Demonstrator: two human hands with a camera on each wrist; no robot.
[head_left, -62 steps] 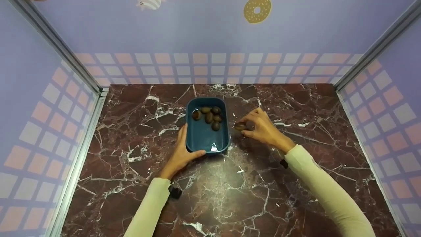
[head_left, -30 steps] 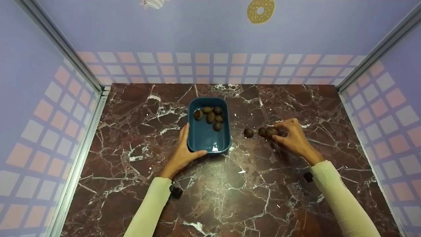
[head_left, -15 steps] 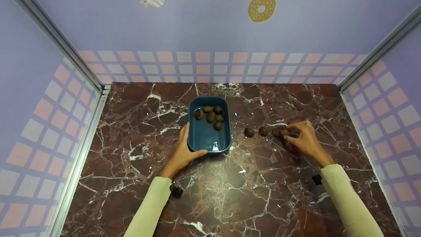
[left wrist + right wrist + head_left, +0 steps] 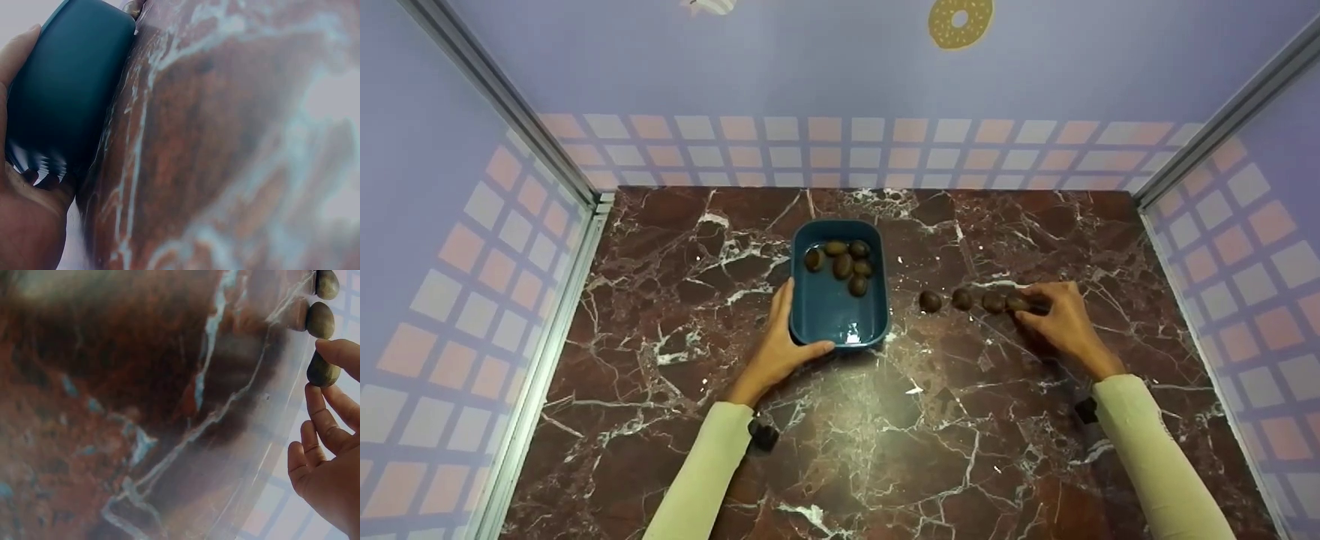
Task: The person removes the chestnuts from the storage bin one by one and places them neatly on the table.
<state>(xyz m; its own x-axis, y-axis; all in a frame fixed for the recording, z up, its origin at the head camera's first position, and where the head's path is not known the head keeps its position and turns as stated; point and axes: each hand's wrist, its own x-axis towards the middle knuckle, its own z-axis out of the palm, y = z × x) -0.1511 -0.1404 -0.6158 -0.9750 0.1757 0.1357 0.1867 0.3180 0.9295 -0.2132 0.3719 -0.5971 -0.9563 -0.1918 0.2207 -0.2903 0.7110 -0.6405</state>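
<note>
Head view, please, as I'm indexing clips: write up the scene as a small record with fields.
Container: teal rectangular box, open-topped
Inside it: six brown ovoid pieces, toward its far end
On its right: three loose pieces in a row
Left hand: grips the box's near left corner
Right hand: pinches a fourth piece at the row's outer end
Surface: dark red marble-patterned tabletop

Lilac walls point(image 4: 825, 67) with pink checks point(image 4: 824, 129), a doughnut point(image 4: 942, 22) and a cropped print point(image 4: 717, 6), possibly a shell, enclose a marbled tabletop point(image 4: 840, 427).

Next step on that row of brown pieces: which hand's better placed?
Right, probably: the right hand pinches the row's end piece, while the left hand is farther off, holding the blue container.
</note>
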